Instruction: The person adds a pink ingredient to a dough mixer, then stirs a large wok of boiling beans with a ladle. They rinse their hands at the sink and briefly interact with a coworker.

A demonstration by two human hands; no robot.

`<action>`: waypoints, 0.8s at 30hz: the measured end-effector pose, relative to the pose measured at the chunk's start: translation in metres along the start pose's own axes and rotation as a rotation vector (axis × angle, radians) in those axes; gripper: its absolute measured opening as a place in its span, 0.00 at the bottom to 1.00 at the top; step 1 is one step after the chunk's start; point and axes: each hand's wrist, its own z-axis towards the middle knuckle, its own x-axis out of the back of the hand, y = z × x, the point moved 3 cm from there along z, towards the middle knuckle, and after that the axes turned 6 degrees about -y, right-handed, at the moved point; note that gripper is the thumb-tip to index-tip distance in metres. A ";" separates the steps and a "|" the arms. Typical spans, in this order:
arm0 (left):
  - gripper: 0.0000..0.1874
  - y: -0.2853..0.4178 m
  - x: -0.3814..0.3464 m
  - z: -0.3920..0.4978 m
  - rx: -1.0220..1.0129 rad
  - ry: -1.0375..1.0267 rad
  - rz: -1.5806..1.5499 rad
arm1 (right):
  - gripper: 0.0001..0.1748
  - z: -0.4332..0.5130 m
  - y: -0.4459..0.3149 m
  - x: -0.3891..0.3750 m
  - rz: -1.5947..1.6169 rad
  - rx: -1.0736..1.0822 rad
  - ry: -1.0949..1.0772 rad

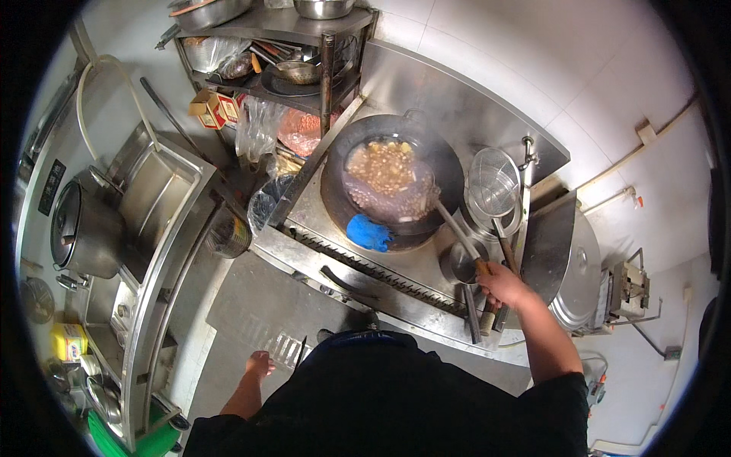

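Note:
My right hand [502, 287] grips the wooden end of a long-handled ladle [457, 230]. The ladle's head dips into the right side of a steaming wok [450, 171], partly hidden by the food. Inside the wok is a brownish, liquid food [384, 167] with many pale, bean-like pieces and some yellow bits. A crumpled blue cloth [368, 233] lies on the wok's near rim. My left hand [261, 364] hangs low at my left side, away from the stove, its fingers curled with nothing visible in them.
Right of the wok, a wire-mesh strainer [494, 181] rests over a metal bowl, with a small pot [464, 261] nearer me. A steel sink [165, 197] and a large dark pot [91, 228] stand left. A crowded metal shelf [342, 28] rises behind. A lined bin [267, 208] sits beside the stove.

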 end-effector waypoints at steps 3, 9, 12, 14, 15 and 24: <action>0.16 -0.007 -0.017 0.002 0.056 -0.137 -0.122 | 0.10 -0.019 -0.007 -0.008 0.424 -0.086 -0.208; 0.16 -0.006 -0.045 -0.009 -0.053 -0.113 -0.024 | 0.12 -0.028 -0.023 -0.020 0.868 -0.111 -0.508; 0.16 -0.003 -0.045 -0.016 -0.027 -0.042 -0.059 | 0.13 -0.026 -0.034 -0.027 0.911 -0.074 -0.547; 0.16 0.001 -0.041 -0.021 -0.062 -0.029 -0.055 | 0.13 -0.024 -0.043 -0.030 0.874 -0.027 -0.539; 0.16 0.000 -0.039 -0.024 -0.041 -0.009 -0.060 | 0.13 -0.023 -0.048 -0.031 0.844 0.003 -0.530; 0.15 -0.029 -0.030 -0.020 -0.008 -0.016 -0.120 | 0.15 -0.006 -0.075 -0.027 -0.357 0.343 -0.025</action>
